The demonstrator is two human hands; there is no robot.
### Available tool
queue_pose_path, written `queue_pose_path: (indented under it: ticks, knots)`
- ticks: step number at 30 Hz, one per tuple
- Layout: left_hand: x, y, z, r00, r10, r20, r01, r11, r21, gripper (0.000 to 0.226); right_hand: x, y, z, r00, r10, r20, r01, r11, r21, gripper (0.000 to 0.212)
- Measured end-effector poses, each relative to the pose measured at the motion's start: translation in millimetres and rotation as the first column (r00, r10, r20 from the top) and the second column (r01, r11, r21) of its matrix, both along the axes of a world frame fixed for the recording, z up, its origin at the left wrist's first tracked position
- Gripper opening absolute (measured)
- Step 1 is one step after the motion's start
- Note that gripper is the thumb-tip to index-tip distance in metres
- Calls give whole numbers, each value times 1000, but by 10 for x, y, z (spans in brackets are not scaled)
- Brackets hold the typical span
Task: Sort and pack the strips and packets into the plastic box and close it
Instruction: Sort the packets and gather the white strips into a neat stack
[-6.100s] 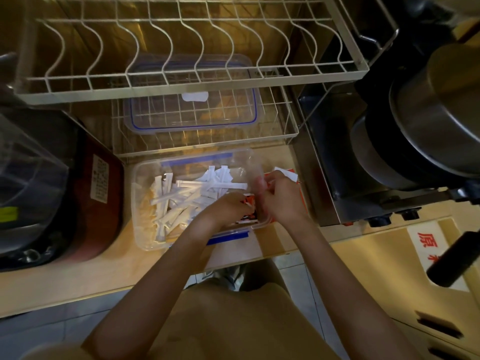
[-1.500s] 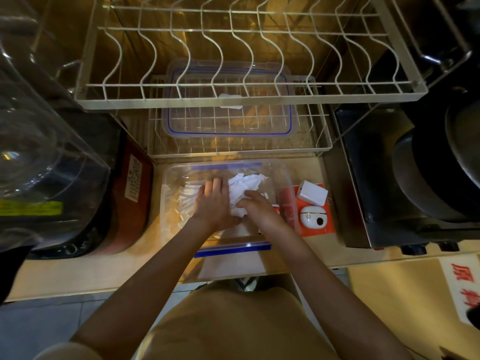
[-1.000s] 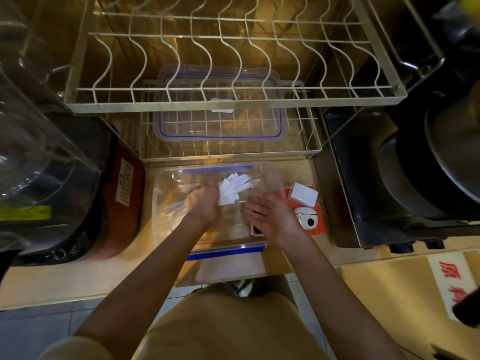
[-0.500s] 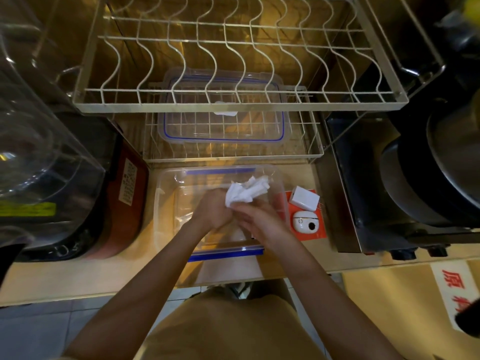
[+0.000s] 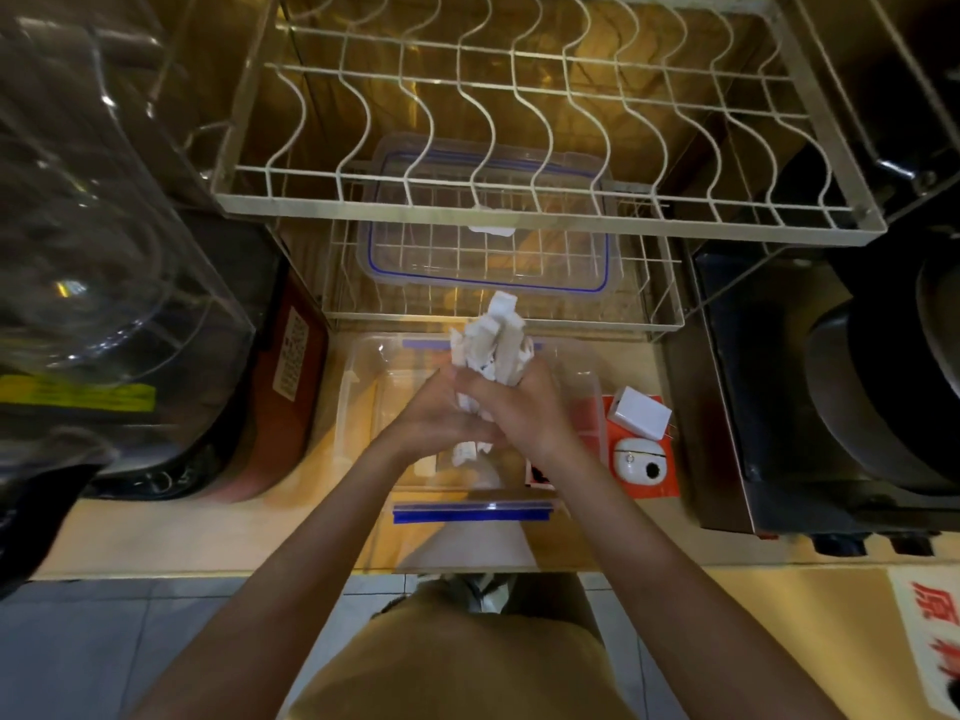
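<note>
Strips (image 5: 491, 340), bunched upright w/ both hands over the plastic box (image 5: 358, 402) on the bench (image 5: 208, 532): left hand (image 5: 436, 418) and right hand (image 5: 519, 407) clenched round the bundle's middle; I judge them light, slippery, prone to fan out, so I'd squeeze mid-length.

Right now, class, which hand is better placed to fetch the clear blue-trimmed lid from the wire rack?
Left hand, probably: the right hand wraps the white strip bundle; the lid lies straight ahead.

The wooden counter (image 5: 218, 532) carries the plastic box (image 5: 358, 407).
</note>
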State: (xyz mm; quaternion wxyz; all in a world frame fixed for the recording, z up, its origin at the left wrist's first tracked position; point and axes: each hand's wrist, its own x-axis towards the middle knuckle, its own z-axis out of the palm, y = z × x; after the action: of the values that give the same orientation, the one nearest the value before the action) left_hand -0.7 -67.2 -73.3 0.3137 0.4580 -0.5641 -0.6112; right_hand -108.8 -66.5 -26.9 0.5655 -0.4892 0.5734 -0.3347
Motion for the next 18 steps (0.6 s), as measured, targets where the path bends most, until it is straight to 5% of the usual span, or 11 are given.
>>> queue_pose_path:
  ticks: [7,12,15,18]
  knots:
    - [64,76,-136,963,178,203,-133,967,-219,43,184,103,-73,993,-92,78,102,986,-135,29]
    - [181,40,-296,919,17,395,-6,1000,-29,57,207,153,-281,998,-23,52,28,994,-101,60]
    - [167,43,-245,823,-85,561,-1,989,151,66,177,166,-337,1000,-5,16,6,998,-57,44]
    - [149,67,-220,830,-60,554,101,994,-45,61,152,117,-270,998,-56,39,56,998,5,21]
